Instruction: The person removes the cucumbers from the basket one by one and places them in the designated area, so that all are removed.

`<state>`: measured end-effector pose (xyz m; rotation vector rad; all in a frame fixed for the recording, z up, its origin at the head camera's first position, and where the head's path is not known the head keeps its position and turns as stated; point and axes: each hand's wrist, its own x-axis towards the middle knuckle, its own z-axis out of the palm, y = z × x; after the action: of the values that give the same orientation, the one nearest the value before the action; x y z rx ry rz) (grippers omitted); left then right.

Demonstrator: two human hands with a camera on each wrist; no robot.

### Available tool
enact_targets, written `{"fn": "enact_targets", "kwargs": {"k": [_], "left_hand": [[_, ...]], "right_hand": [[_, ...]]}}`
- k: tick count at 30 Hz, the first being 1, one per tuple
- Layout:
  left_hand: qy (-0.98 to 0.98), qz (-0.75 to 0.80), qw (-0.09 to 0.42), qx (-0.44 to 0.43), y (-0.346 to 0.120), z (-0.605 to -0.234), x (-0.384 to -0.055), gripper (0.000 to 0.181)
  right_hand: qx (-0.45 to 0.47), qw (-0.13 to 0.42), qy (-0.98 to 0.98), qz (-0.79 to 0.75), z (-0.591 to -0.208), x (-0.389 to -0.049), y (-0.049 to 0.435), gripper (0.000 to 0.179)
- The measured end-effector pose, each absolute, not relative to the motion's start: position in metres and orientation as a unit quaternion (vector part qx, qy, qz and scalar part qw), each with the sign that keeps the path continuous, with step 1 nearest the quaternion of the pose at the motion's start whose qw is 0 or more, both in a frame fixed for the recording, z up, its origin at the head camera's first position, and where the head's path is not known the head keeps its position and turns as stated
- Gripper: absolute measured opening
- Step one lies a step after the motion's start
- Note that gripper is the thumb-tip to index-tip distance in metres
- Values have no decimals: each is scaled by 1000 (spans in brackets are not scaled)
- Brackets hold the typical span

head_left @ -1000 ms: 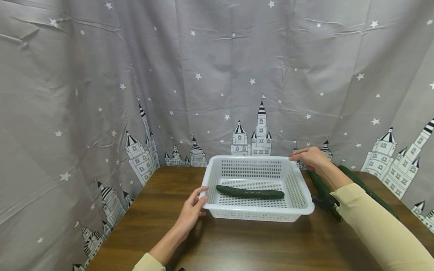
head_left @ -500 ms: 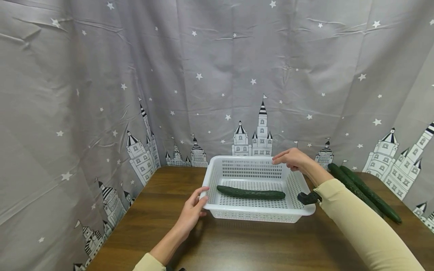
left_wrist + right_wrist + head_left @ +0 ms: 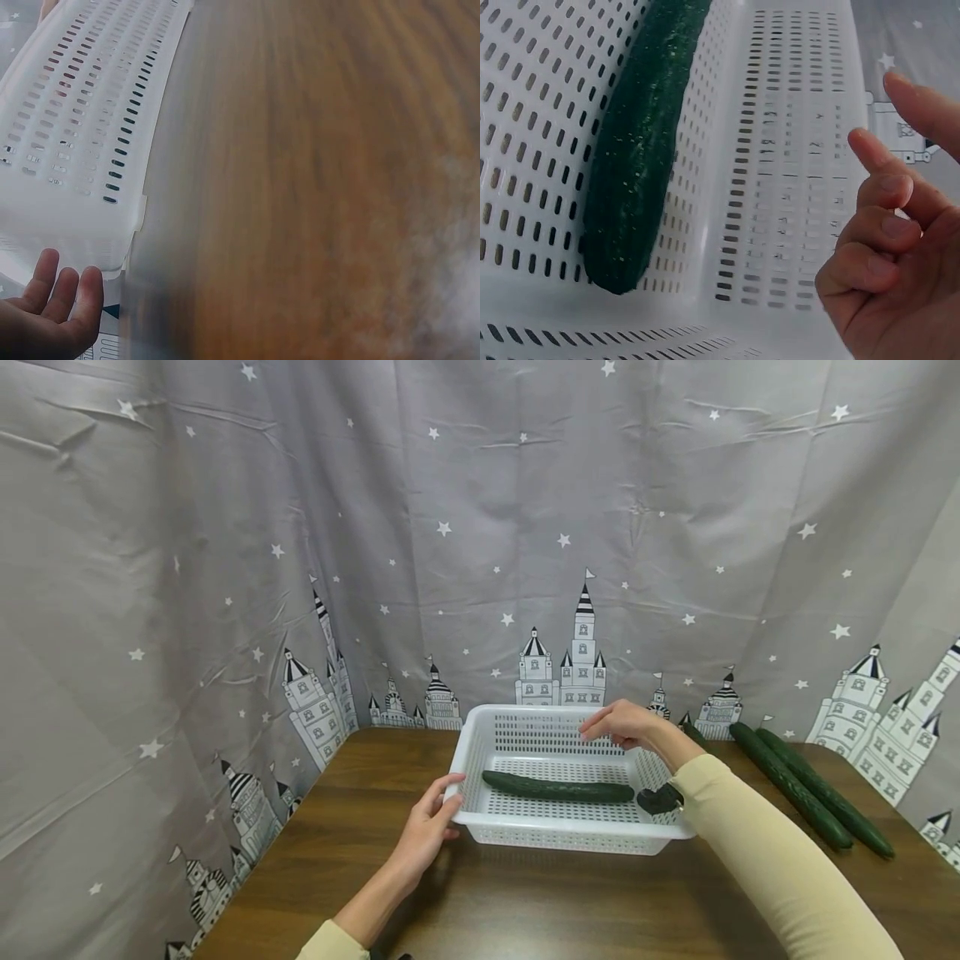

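A white perforated plastic basket (image 3: 570,837) stands on the wooden table with one dark green cucumber (image 3: 557,787) lying lengthwise in it. My left hand (image 3: 420,837) grips the basket's left rim, thumb and fingers about the edge. In the left wrist view several fingertips of that hand show by the basket's corner. My right hand (image 3: 626,724) hovers over the basket's back right part, holding nothing. The right wrist view shows its index finger and thumb extended, the other fingers loosely curled, all apart from the cucumber (image 3: 641,142).
Two cucumbers lie side by side at the table's right, a nearer one (image 3: 791,785) and an outer one (image 3: 828,797). Behind the right forearm, part of another cucumber (image 3: 696,737) shows. A grey curtain (image 3: 465,527) with castles and stars hangs behind the table (image 3: 375,768).
My right hand has moved left from the basket's back right corner to over its inside, uncovering cucumbers on the right. The left hand keeps its hold on the rim.
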<state>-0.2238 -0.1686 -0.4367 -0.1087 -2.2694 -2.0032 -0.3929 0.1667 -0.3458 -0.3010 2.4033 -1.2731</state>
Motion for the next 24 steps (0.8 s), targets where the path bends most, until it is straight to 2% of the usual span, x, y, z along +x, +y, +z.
{"fn": "enact_targets", "kwargs": {"k": [24], "left_hand": [[-751, -657, 52, -46, -169, -437, -225, 37]], "right_hand": [[-192, 287, 839, -421, -383, -403, 142, 45]]}}
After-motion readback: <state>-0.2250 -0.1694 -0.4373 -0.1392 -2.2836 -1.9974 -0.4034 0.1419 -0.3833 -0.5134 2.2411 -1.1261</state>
